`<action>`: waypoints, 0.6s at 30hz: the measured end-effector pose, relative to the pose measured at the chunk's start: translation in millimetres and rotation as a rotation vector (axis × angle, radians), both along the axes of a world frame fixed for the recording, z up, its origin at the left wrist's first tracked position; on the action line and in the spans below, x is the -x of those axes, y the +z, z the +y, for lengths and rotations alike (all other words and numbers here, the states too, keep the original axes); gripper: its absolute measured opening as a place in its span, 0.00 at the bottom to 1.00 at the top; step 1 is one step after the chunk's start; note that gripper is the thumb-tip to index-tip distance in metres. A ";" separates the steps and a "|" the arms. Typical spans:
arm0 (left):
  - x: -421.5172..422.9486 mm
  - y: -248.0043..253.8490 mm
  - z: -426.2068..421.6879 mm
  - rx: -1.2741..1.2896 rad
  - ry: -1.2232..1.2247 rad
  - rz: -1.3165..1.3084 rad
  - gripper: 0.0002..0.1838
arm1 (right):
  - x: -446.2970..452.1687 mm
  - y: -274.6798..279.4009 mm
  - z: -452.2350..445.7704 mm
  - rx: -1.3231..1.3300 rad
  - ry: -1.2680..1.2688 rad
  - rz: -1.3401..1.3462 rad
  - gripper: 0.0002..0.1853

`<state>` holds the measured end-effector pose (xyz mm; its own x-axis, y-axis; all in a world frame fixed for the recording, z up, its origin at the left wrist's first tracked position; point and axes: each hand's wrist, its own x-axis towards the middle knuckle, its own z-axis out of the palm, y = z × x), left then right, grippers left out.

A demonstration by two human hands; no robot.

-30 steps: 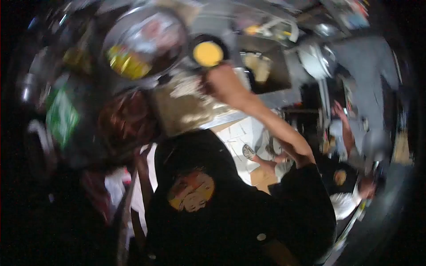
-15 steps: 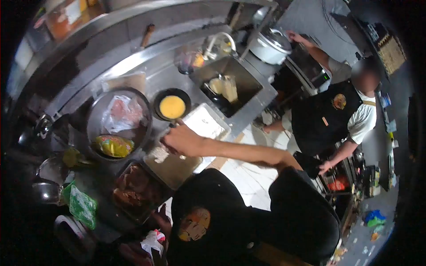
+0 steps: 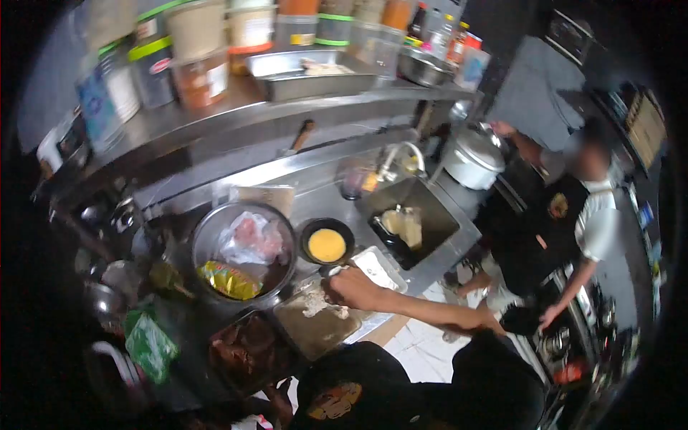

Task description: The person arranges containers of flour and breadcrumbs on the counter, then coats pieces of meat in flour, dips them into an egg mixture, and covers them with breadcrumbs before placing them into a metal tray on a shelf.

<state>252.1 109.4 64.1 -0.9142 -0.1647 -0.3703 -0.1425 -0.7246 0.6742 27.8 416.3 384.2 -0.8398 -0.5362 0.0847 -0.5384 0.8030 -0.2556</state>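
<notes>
To the far left of your right fingers, a metal bowl (image 3: 276,278) is holding bagged meat (image 3: 251,238). Dark meat (image 3: 247,347) is lying just beside your left fingers (image 3: 282,390), too dim to read. Your right fingers (image 3: 337,282) are curling down over pale clumps (image 3: 315,302) in a shallow tray (image 3: 315,331); you can't tell whether they're pinching any. Yellow liquid (image 3: 327,245) is sitting just beyond them, white powder (image 3: 374,266) to their right.
</notes>
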 end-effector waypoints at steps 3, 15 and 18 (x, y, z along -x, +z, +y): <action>13.2 -4.4 -0.5 0.014 -0.041 -0.035 0.25 | 1.9 5.9 3.0 -0.115 -0.021 0.027 0.07; 33.3 -7.5 -2.1 0.041 -0.145 -0.089 0.25 | 3.5 61.2 0.9 -0.024 -0.045 0.071 0.05; 35.1 -6.4 -3.4 0.047 -0.152 -0.089 0.25 | 2.6 64.3 0.2 0.014 -0.023 0.069 0.07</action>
